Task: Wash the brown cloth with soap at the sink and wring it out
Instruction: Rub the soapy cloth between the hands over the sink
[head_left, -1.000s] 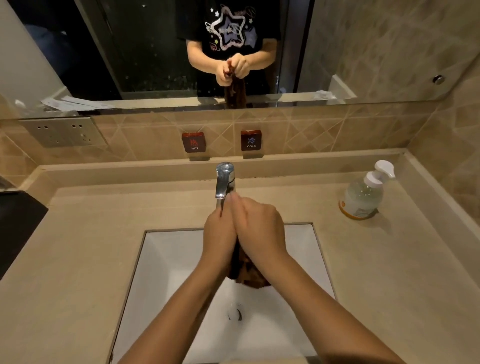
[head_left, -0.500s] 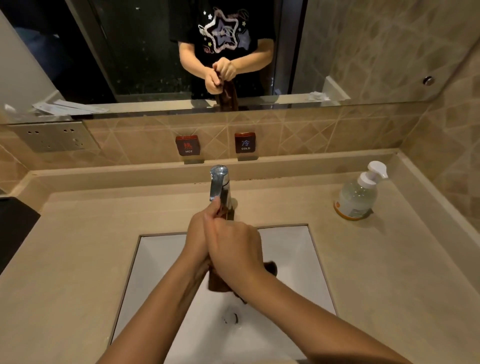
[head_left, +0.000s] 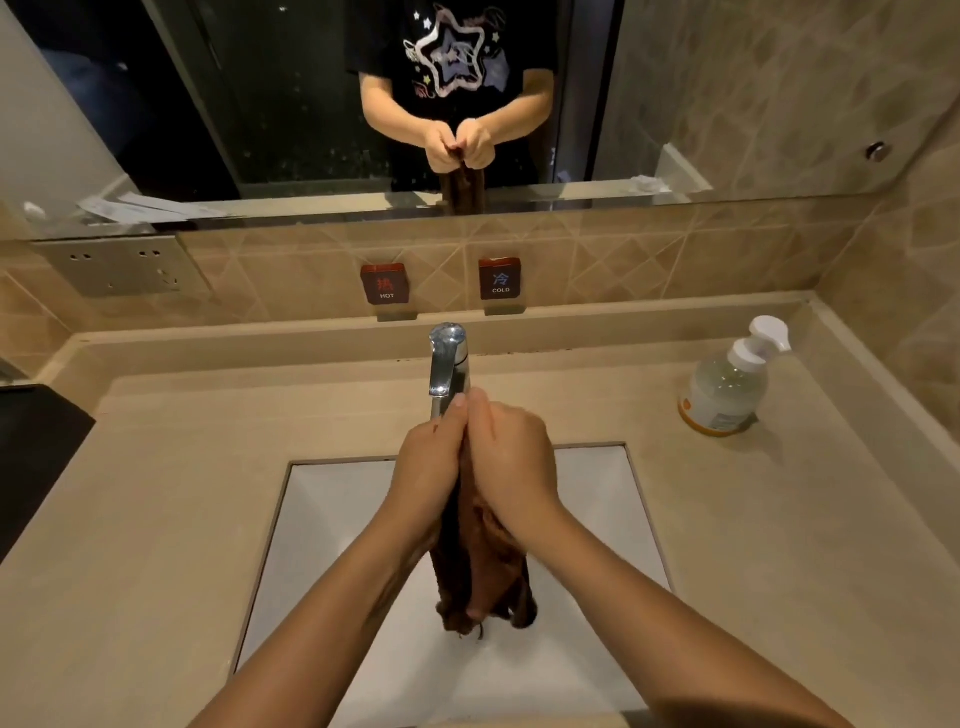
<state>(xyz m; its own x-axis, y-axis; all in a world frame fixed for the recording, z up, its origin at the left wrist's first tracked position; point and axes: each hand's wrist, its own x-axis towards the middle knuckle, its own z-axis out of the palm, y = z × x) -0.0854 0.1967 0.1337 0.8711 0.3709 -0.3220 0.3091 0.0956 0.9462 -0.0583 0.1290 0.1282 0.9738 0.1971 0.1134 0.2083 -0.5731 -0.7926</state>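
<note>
Grip: your left hand (head_left: 431, 462) and right hand (head_left: 511, 462) clutch the top of the cloth (head_left: 483, 577), fingers curled.
Cloth: hangs over the middle of the sink (head_left: 332, 519), below the tap (head_left: 447, 358).
Change: it hangs longer now; wringing looks next.

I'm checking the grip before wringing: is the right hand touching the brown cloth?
Touching. The head view shows the right hand closed round the top of the brown cloth, which hangs below it over the sink.
</note>
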